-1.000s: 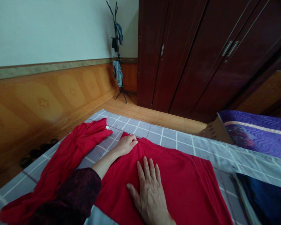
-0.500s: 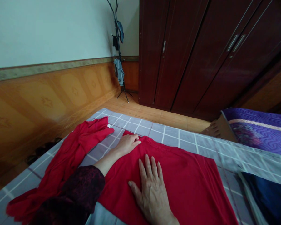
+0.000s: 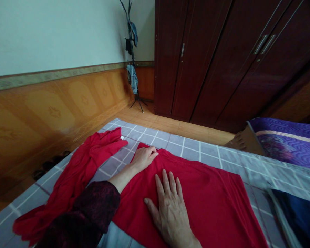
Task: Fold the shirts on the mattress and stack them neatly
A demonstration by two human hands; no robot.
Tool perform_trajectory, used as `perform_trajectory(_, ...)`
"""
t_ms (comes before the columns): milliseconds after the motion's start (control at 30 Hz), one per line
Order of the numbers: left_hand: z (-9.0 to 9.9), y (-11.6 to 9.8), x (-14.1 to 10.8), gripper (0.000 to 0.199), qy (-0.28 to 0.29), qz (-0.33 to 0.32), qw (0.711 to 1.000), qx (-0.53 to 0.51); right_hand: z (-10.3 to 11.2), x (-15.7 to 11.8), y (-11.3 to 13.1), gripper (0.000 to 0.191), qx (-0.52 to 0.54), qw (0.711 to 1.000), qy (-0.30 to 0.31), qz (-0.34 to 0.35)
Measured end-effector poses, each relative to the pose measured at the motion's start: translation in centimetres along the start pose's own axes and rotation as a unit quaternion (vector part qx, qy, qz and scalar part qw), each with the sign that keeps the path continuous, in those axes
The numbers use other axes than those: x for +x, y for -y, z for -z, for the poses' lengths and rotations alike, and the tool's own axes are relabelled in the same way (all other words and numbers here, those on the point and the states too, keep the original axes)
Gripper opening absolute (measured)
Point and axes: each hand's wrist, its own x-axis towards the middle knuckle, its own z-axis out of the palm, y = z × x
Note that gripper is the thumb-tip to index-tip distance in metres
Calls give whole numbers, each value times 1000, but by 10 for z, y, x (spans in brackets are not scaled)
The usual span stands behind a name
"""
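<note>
A red T-shirt lies spread on the bed, its far edge slightly rumpled. My left hand is at its upper left edge, with fingers closed in a pinch on the fabric. Flat on the middle of the cloth rests my right hand, its fingers stretched out and the thumb apart. To the left, a second red garment lies bunched in a long heap, a small white tag at its far end. A dark patterned sleeve covers my left forearm and hides part of that heap.
A checked grey sheet covers the bed. Dark blue folded cloth lies at the right. Beyond the bed stand a dark red wardrobe, a coat rack with clothes, and a cardboard box beside purple quilted bedding.
The whole view has shifted slightly. My left fingers look a little more curled at the shirt's edge. My right hand stays flat in about the same place on the shirt.
</note>
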Motion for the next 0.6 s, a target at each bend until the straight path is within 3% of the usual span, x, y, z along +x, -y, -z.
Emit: perform_trajectory(600,-2,0,-1,22,-3,-15,1000,-14,-2,0,0,69,-4,1000,-12,4)
